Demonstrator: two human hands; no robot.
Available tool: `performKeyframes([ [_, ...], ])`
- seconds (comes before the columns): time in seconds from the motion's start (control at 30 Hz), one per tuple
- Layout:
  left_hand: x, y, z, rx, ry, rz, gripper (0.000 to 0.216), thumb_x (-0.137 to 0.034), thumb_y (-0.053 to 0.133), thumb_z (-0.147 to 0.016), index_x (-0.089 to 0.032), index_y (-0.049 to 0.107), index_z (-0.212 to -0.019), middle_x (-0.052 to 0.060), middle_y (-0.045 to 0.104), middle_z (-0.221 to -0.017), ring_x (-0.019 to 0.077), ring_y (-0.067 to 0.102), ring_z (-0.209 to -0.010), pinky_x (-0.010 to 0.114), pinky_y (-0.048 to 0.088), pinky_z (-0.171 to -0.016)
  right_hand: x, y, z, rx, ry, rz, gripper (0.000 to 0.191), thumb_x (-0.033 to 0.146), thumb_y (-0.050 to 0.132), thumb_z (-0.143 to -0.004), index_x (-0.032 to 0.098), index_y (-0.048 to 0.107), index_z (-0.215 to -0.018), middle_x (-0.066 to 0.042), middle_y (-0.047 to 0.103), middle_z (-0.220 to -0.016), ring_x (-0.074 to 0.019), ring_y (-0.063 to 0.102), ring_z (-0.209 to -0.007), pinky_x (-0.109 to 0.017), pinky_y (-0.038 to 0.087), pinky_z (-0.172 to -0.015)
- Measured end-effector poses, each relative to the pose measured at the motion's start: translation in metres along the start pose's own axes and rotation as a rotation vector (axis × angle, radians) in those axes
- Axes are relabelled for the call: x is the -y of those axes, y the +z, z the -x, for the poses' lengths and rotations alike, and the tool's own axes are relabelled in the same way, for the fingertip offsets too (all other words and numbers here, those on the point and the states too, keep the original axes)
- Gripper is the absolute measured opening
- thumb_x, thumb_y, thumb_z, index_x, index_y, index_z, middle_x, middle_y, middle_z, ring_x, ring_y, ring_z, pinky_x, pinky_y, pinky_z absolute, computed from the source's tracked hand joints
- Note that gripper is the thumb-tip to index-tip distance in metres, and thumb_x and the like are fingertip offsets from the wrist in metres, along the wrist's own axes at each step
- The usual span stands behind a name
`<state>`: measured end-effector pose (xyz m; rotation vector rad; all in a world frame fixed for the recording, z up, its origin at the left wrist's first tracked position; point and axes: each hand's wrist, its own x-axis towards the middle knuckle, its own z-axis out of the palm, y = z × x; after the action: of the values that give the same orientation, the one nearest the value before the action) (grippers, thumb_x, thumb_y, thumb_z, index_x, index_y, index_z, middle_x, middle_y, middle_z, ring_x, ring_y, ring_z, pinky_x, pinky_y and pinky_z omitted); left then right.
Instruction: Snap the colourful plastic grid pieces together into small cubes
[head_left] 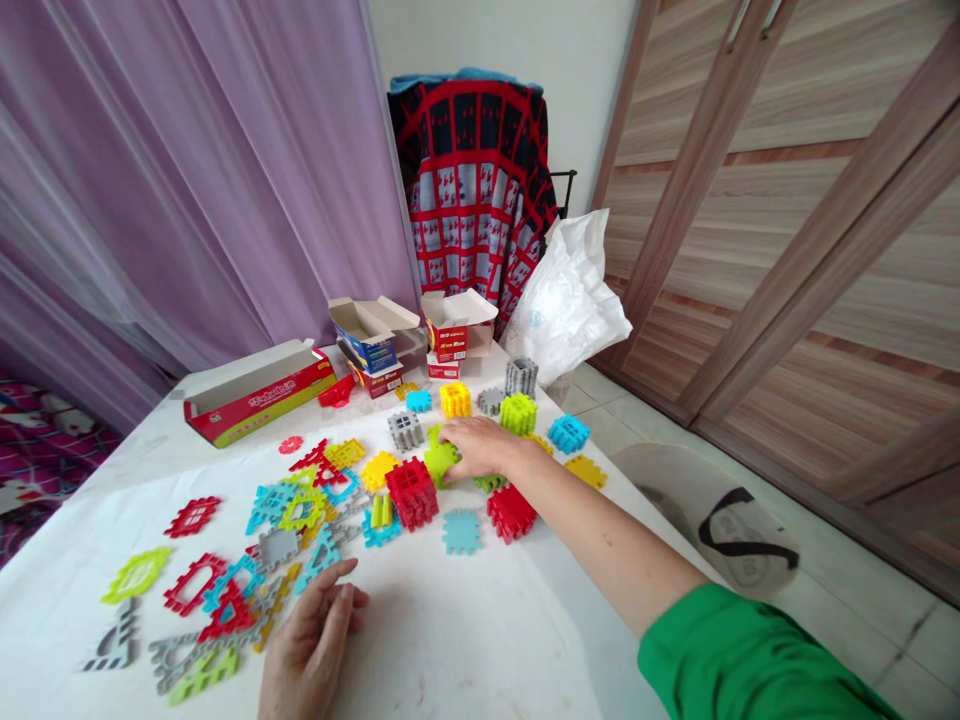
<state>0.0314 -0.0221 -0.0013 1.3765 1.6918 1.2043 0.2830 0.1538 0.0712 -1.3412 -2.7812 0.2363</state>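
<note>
Right hand (476,447) is palm-down on the lime-green pieces (439,462), which sit on the white table (450,650) just behind a red stack (412,494). Can't really tell if it's gripping one, fingertips are mostly hidden. A flat light-blue piece (461,532) lies nearer the camera. Left hand (311,640) is just kinda half-curled, nothing visible in it, near a blue triangle piece (319,558). Long red box (262,405) sits further back.

Right hand (478,447) at a lime-green toothed piece (438,462)
</note>
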Motion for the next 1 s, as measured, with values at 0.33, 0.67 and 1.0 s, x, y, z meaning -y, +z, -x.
performKeyframes([
  [0.33, -0.0049, 0.0002, 0.0005, -0.004, -0.017, 0.037, 0.058, -0.069, 0.063, -0.068, -0.022, 0.066, -0.101, 0.000, 0.069, -0.067, 0.0161, 0.064, -0.056, 0.027, 0.054, -0.056, -0.0047, -0.0012, -0.0006, 0.024, -0.058, 0.014, 0.064, 0.051, 0.077, -0.067, 0.018, 0.061, -0.120, -0.013, 0.063, -0.123, -0.0303, 0.058, -0.113, -0.039, 0.044, -0.093],
  [0.67, -0.0024, 0.0003, -0.0003, -0.002, -0.023, 0.047, 0.059, -0.069, 0.063, -0.067, -0.021, 0.066, -0.101, 0.000, 0.069, -0.067, 0.0160, 0.063, -0.056, 0.027, 0.054, -0.056, 0.0000, -0.0072, -0.0021, 0.060, -0.079, 0.046, 0.047, 0.040, 0.072, -0.072, 0.022, 0.065, -0.115, -0.008, 0.067, -0.118, -0.0271, 0.061, -0.109, -0.035, 0.045, -0.090],
  [1.0, -0.0035, 0.0005, -0.0001, -0.009, -0.041, 0.041, 0.060, -0.071, 0.063, -0.066, -0.021, 0.067, -0.100, 0.001, 0.069, -0.067, 0.0165, 0.063, -0.056, 0.028, 0.054, -0.056, 0.0021, -0.0081, -0.0006, 0.072, -0.068, 0.043, 0.050, 0.040, 0.071, -0.073, 0.022, 0.063, -0.119, -0.009, 0.066, -0.119, -0.0280, 0.061, -0.109, -0.035, 0.047, -0.087],
])
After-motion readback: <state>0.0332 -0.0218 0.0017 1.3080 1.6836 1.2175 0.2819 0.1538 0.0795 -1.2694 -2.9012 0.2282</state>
